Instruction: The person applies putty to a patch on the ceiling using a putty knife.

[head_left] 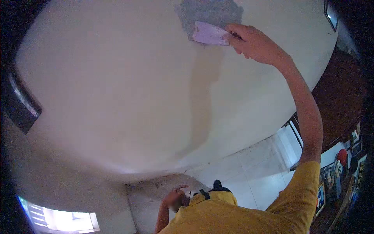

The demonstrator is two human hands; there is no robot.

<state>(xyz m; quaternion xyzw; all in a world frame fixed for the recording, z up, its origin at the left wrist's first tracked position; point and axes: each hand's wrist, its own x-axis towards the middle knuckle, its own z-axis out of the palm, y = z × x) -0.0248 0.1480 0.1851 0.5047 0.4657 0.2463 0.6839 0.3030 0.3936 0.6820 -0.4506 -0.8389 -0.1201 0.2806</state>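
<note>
My right hand [259, 43], raised on an outstretched arm, is closed round a putty knife. The knife's pale violet blade [210, 34] lies against the wall [128, 78], over the lower edge of a rough dark grey patch [210, 13]. Below the blade a faint brownish streak runs down the wall. My left hand [176, 198] is low, beside the front of my yellow shirt, with at least one finger stretched out. Part of this hand is blurred, and I cannot make out anything in it.
A dark bracket-like object [23, 103] is on the wall at the left. Below it is a bright window [64, 219]. Floor tiles [230, 171] lie beneath. Cluttered items [335, 175] and a dark brown surface [339, 93] stand at the right.
</note>
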